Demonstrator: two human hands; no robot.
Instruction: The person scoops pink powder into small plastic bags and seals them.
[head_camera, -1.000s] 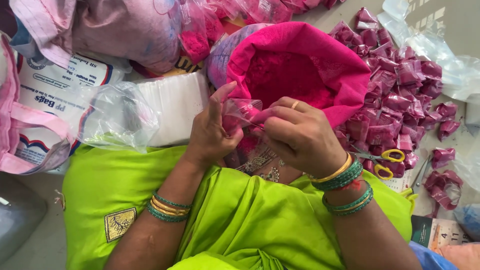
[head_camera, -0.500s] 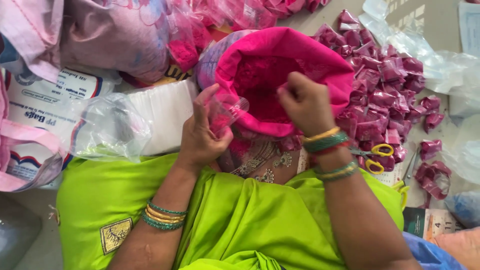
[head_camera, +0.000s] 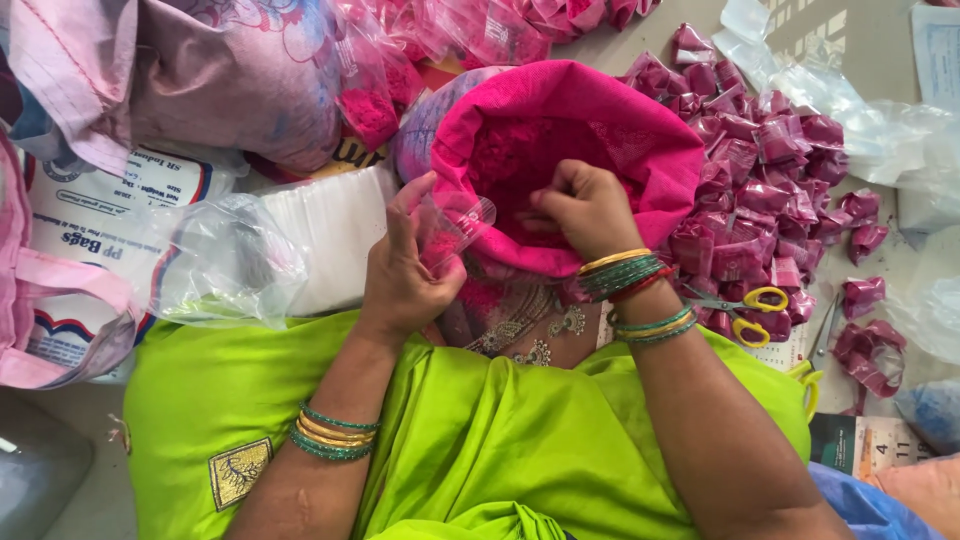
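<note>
My left hand (head_camera: 405, 270) pinches a small clear plastic pouch (head_camera: 455, 225) held open beside the sack's rim. A big sack (head_camera: 560, 150) with its rim rolled down holds bright pink powder. My right hand (head_camera: 580, 205) is closed inside the sack's mouth, fingers curled over the powder; whether it holds any I cannot tell. Both wrists carry green and gold bangles. A bright green cloth (head_camera: 480, 440) covers my lap below the hands.
A heap of filled pink packets (head_camera: 770, 190) lies right of the sack. Yellow-handled scissors (head_camera: 740, 305) rest near my right wrist. A stack of clear empty pouches (head_camera: 290, 245) sits to the left, with printed bags (head_camera: 90, 220) and more powder bags (head_camera: 250, 70) behind.
My right hand left the pouch and moved up into the sack. The left hand kept the pouch and now holds it open alone.
</note>
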